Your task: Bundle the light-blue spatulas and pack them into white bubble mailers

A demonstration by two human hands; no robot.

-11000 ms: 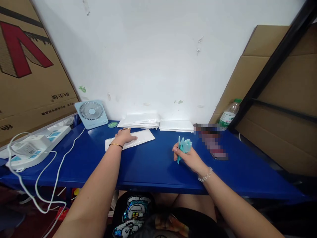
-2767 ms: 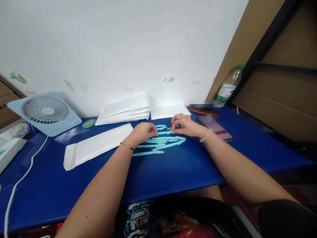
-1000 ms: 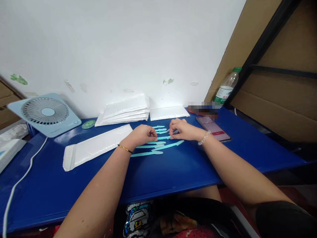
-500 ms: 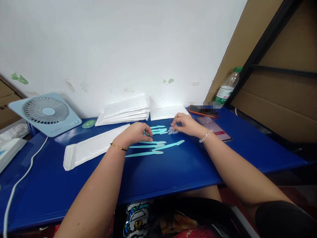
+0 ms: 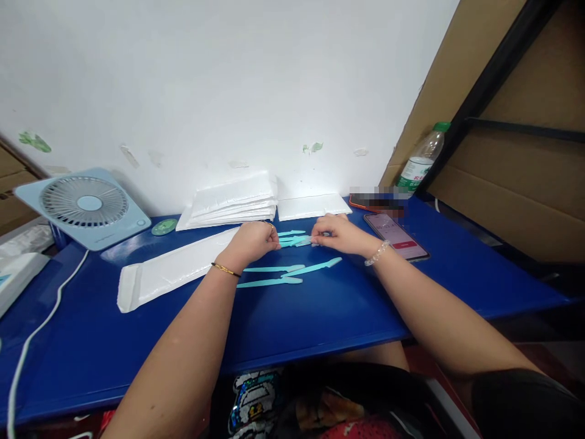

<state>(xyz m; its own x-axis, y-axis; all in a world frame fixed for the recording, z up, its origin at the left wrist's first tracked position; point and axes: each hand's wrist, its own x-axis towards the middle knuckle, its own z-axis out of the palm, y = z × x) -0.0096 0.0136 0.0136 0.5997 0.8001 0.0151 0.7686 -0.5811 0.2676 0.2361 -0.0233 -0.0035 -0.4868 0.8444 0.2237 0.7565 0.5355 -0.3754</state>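
My left hand is closed in a pinch on the handle of a teal eyebrow razor, whose blade end points right. Closed at that blade end, my right hand pinches a small clear plastic cap; whether the cap is around the blade or just beside it I cannot tell. Behind the held razor lie other teal eyebrow razors, partly hidden by my hands. Nearer to me, several more lie loose on the blue table, among them one slanted razor and one front razor.
A long white padded envelope lies at left, with a stack of white envelopes behind. Another white packet rests by the wall. A blue fan, a phone, an orange-edged phone and a bottle surround the work area.
My left hand has lifted one eyebrow razor from the near group. My right hand has moved slightly left and down with a clear cap, meeting that razor's blade end.
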